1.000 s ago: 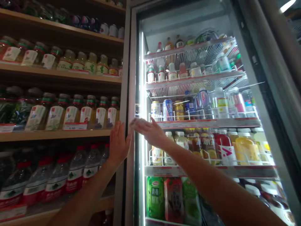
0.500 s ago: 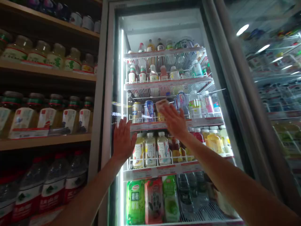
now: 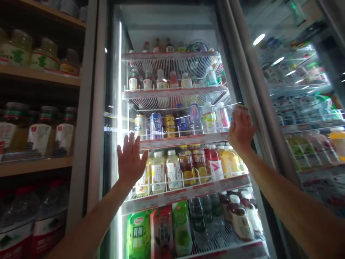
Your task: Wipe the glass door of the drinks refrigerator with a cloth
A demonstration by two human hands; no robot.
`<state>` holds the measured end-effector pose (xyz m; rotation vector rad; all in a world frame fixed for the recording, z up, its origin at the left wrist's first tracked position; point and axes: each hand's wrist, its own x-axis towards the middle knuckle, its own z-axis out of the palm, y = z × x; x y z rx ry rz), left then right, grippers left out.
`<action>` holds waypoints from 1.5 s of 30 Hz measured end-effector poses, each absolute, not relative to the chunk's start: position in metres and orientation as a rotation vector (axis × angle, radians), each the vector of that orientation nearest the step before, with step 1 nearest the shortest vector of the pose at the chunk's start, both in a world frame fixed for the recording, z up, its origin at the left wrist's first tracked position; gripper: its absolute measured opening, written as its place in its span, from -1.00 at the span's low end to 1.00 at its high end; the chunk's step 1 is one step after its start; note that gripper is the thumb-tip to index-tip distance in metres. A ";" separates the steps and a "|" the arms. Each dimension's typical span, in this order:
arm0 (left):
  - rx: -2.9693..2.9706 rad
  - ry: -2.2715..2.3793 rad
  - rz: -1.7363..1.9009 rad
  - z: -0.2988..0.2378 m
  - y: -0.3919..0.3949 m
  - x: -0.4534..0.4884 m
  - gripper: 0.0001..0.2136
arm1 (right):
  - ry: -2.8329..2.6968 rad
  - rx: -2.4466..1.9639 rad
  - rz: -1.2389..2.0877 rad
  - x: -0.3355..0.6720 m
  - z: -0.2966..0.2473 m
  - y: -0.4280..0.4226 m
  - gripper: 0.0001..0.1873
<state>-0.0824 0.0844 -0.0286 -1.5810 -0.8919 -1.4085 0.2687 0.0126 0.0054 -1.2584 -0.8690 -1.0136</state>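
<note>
A tall glass fridge door (image 3: pixel 172 21) stands in front of me, with lit shelves of drinks behind it. My left hand (image 3: pixel 131 158) lies flat on the glass at the left, fingers stretched and holding nothing. Over toward the right edge of the door is my right hand (image 3: pixel 242 131), its fingers over a small tan-pink cloth (image 3: pixel 239 109) against the glass. Most of the cloth is hidden under the hand. Behind the glass near the hands are a blue can (image 3: pixel 155 126), a gold can (image 3: pixel 170 126) and bottled drinks (image 3: pixel 174 171).
Wooden shelves (image 3: pixel 40 163) with bottles run along the left. A metal door frame (image 3: pixel 249 82) borders the glass at the right, and another glass fridge door (image 3: pixel 304 108) follows beyond it. Green and red cartons (image 3: pixel 138 233) fill the bottom shelf's left side.
My right hand has swept rightward across the glass with the cloth, from the middle to near the right frame. The left hand stays flat on the glass; the view has shifted right.
</note>
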 end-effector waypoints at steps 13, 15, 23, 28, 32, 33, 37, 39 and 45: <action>-1.583 -0.872 -1.463 -0.030 0.084 -0.080 -0.43 | -1.017 -1.204 -1.132 0.295 -0.026 0.013 -0.41; -1.585 -0.861 -1.482 -0.033 0.084 -0.079 -0.44 | -1.249 -1.115 -1.240 0.275 -0.047 0.017 -0.43; -1.585 -0.898 -1.464 -0.062 0.079 -0.068 -0.46 | -0.894 -1.169 -1.091 0.289 -0.061 0.019 -0.46; -1.573 -0.873 -1.482 -0.077 0.078 -0.062 -0.46 | -1.439 -1.030 -1.280 0.245 -0.098 0.024 -0.35; -1.583 -0.851 -1.449 -0.090 0.078 -0.062 -0.46 | -1.464 -1.054 -1.334 0.263 -0.106 0.021 -0.35; -1.574 -0.849 -1.443 -0.093 0.078 -0.062 -0.46 | -1.284 -1.101 -1.286 0.274 -0.102 0.020 -0.38; -1.538 -0.846 -1.454 -0.101 0.081 -0.060 -0.45 | -0.935 -1.150 -1.168 0.282 -0.097 0.020 -0.40; -1.547 -0.845 -1.462 -0.106 0.080 -0.059 -0.44 | -1.144 -1.100 -1.239 0.268 -0.109 0.021 -0.35; -1.616 -0.791 -1.420 -0.130 0.072 -0.056 -0.40 | -1.129 -1.143 -1.274 0.278 -0.127 0.018 -0.37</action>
